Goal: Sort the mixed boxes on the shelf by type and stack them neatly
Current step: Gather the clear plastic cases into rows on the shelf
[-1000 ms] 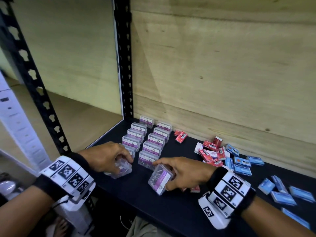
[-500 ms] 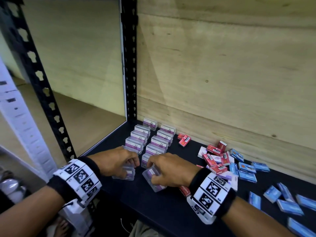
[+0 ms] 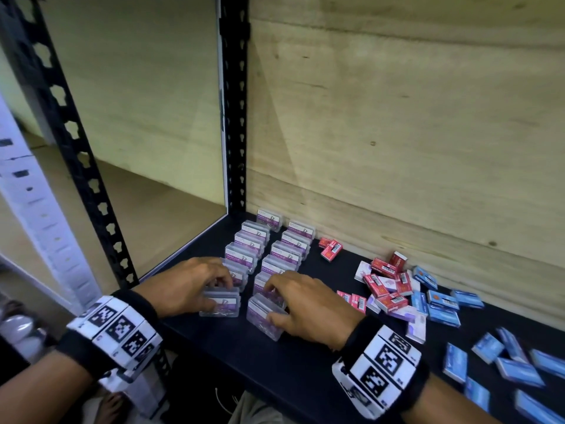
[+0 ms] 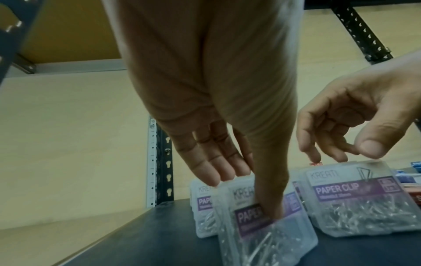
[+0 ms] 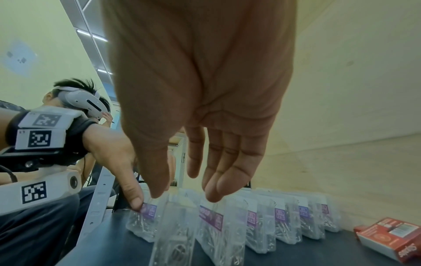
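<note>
Clear paper clip boxes with purple labels stand upright in two rows point(image 3: 275, 255) on the black shelf point(image 3: 275, 371). My left hand point(image 3: 218, 293) pinches the front box of the left row point(image 3: 220, 306), thumb on its label and fingers behind it point(image 4: 262, 225). My right hand point(image 3: 270, 302) grips the front box of the right row point(image 3: 263, 321) by its top, thumb in front and fingers behind; the right wrist view shows this box point(image 5: 175, 234) under the fingertips. Both boxes rest on the shelf, slightly tilted.
Red staple boxes point(image 3: 385, 283) lie jumbled mid-shelf, two more point(image 3: 330, 249) by the wooden back wall point(image 3: 397, 148). Blue boxes point(image 3: 443, 304) are scattered to the right. A black slotted post point(image 3: 234, 117) stands at the back left corner. Another person sits beyond the shelf's left end.
Both hands have moved forward to the rows. The right hand's box, tilted and held apart a second ago, now stands at the front of the right row; the left box stands straighter.
</note>
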A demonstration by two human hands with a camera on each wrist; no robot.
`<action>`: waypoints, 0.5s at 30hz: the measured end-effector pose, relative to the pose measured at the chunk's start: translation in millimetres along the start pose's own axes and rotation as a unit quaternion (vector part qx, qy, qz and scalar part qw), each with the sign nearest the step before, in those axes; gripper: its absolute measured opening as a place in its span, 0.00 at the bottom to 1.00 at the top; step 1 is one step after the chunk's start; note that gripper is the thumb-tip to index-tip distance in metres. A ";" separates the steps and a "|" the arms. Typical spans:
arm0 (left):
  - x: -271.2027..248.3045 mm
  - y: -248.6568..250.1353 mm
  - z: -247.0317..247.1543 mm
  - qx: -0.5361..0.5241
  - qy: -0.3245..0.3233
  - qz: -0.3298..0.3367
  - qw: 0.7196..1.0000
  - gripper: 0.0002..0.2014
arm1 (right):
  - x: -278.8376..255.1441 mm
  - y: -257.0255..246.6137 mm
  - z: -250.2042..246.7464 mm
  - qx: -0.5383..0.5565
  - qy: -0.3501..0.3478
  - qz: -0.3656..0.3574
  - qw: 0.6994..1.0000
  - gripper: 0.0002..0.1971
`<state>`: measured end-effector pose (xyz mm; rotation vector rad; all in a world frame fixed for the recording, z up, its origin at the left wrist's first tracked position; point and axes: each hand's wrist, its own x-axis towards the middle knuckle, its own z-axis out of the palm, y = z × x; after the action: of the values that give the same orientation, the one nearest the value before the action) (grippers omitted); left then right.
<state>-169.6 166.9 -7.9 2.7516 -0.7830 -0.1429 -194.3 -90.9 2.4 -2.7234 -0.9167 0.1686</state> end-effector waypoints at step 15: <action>1.4 -8.3 1.5 0.023 0.005 0.026 0.999 0.13 | -1.3 -9.2 16.1 -0.013 0.030 0.008 0.999 0.10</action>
<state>-164.5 172.6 -11.7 2.7698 -0.8634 -0.1011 -203.7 -81.2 -10.4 -2.7440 -0.8871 0.0780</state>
